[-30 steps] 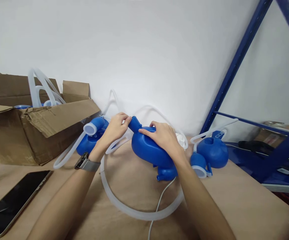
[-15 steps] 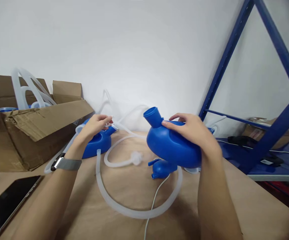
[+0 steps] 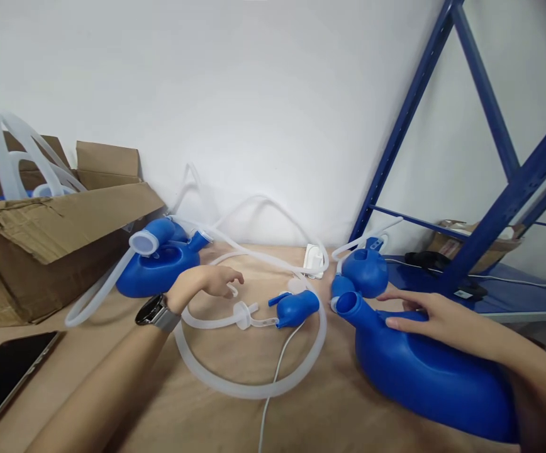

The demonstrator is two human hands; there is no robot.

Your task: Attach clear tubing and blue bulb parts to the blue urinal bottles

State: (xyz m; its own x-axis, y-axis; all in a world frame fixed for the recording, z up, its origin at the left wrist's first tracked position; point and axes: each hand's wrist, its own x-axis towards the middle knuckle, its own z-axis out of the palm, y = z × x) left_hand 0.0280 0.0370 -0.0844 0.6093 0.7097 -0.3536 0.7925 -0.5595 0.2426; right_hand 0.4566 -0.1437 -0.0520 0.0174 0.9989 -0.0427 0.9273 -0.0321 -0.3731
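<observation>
My left hand (image 3: 211,281) is over the table with its fingers curled, and a small white plastic loop (image 3: 233,290) shows under the fingertips. My right hand (image 3: 436,321) grips the handle of a blue urinal bottle (image 3: 424,377) at the right, its open neck pointing up and left. Between the hands lies a small blue bulb-shaped piece (image 3: 296,309) with a short spout. Beside it is a clear disc-shaped connector (image 3: 241,315) on a translucent hose (image 3: 249,391), which loops across the table. A second blue urinal bottle (image 3: 157,270) stands at the left.
An open cardboard box (image 3: 65,233) with hoses sticking out stands at the left. A phone (image 3: 9,377) lies in front of it. Another blue bottle (image 3: 367,274) sits at the back right. Blue metal shelving (image 3: 471,251) borders the table there. A thin white cable (image 3: 273,384) crosses the table.
My right hand has brought the blue bottle right, lower and nearer. My left hand has moved right and down, away from the left bottle, with the small white loop.
</observation>
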